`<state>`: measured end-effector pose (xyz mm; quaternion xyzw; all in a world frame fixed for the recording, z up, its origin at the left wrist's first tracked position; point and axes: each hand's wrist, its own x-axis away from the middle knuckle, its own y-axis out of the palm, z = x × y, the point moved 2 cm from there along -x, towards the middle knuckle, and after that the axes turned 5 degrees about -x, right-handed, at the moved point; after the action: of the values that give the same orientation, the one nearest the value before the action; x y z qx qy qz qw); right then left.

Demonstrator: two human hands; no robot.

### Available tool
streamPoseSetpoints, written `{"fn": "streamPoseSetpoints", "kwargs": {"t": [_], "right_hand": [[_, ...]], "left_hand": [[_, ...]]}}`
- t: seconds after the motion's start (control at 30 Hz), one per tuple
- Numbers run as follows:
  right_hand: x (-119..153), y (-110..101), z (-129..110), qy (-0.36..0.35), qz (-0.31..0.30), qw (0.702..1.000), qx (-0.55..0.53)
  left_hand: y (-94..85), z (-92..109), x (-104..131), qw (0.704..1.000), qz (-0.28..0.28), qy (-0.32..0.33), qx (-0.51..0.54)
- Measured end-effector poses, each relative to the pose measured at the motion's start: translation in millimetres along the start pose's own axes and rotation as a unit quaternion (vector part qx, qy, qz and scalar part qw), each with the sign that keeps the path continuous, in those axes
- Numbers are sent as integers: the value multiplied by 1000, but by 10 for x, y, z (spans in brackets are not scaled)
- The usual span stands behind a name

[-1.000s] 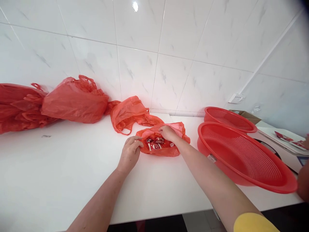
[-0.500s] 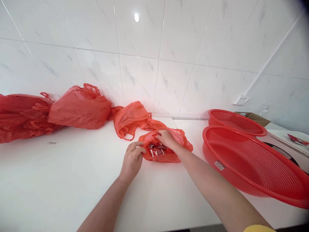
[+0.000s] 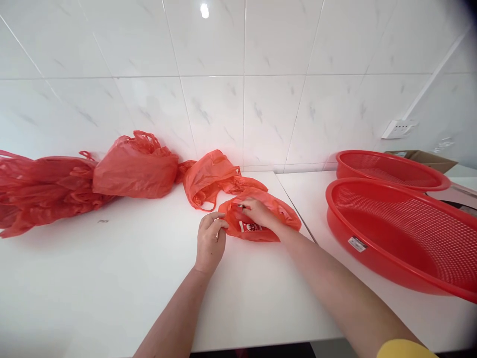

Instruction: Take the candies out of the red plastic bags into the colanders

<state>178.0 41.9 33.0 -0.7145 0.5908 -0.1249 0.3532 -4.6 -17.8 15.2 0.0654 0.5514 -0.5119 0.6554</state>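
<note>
While held open on the white table [image 3: 112,288], to be recorded first: the open red bag [image 3: 257,237], mouth upward, between both hands. Inside, near the front rim: a red-and-white packet [image 3: 250,227] with printed lettering, partly covered by the bag film.

Left hand [image 3: 211,241]: at the left edge of the mouth, fingers curled, thumb and forefinger nearly together with the rim pinched between. Right hand [image 3: 257,213]: reaching over the right side into the mouth, fingers bunched and almost closed on a small item [image 3: 241,206], dark and pale in part; kind of item impossible to tell. On the right arm, a yellow sleeve [image 3: 404,349].

Directly behind the open red bag: a slack red bag [image 3: 210,174] with a loop handle toward the front. Further left, along the tiled wall [image 3: 272,119]: a bulging red bag [image 3: 136,171], then a crumpled red heap [image 3: 48,189]. To the right: a large red basket [image 3: 383,238], perforated, with a white label [image 3: 357,243] on the outside; behind it, a second red basket [image 3: 391,169] and a cardboard box [image 3: 425,160]. On the wall above: a white socket [image 3: 399,129].
</note>
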Motion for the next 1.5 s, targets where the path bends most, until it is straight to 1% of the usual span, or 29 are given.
{"fn": "streamPoseSetpoints", "kwargs": {"t": [0.07,0.17,0.27,0.37,0.4,0.47,0.53,0.57,0.63,0.7,0.77,0.87,0.93,1.0,1.1,1.13,1.17,1.27,1.37,1.43,1.5], "right_hand": [[24,-117,38,4,12,1000,-23],[76,-267,115,51,13,995,-85],[97,-324,136,90,-5,989,-116],[74,-329,63,68,-25,993,-98],[67,-337,32,56,-23,994,-89],[74,-375,-13,47,4,997,-66],[129,-433,-15,75,30,996,-44],[177,-466,-3,96,34,994,-34],[298,-534,36,135,20,990,-29],[414,-619,84,152,4,987,-43],[483,-723,145,147,6,987,-67],[493,-868,300,146,19,984,-95],[477,-920,443,164,42,983,-66],[470,-900,581,189,39,981,-32],[472,-771,714,209,8,978,-25],[467,-728,735,205,13,979,-15],[458,-696,745,199,32,980,3],[416,-652,728,166,109,979,45],[397,-659,633,98,156,979,86],[427,-659,533,56,153,978,131],[501,-639,429,37,125,977,166]], "left_hand": [[4,0,-2,1000,3,-1,2],[12,10,-9,1000,-2,2,9],[8,31,-17,1000,-8,5,13],[-5,49,-28,1000,-8,4,16],[-9,52,-31,1000,-8,4,16],[-15,54,-35,1000,-9,2,14],[-18,53,-37,1000,-11,-1,12],[-18,53,-37,1000,-12,-3,12],[-19,56,-36,1000,-15,-5,12],[-19,63,-37,1000,-21,-2,11],[-19,69,-39,999,-30,2,12],[-17,76,-43,999,-37,10,15],[-5,86,-41,999,-45,23,17],[27,105,-30,997,-70,41,19],[89,144,-3,991,-115,61,29],[104,155,4,990,-123,62,32],[113,163,9,989,-128,60,34],[109,160,8,991,-127,41,26],[75,132,-7,994,-110,19,12],[59,116,-14,995,-99,9,6],[52,109,-15,995,-95,6,5]]}}
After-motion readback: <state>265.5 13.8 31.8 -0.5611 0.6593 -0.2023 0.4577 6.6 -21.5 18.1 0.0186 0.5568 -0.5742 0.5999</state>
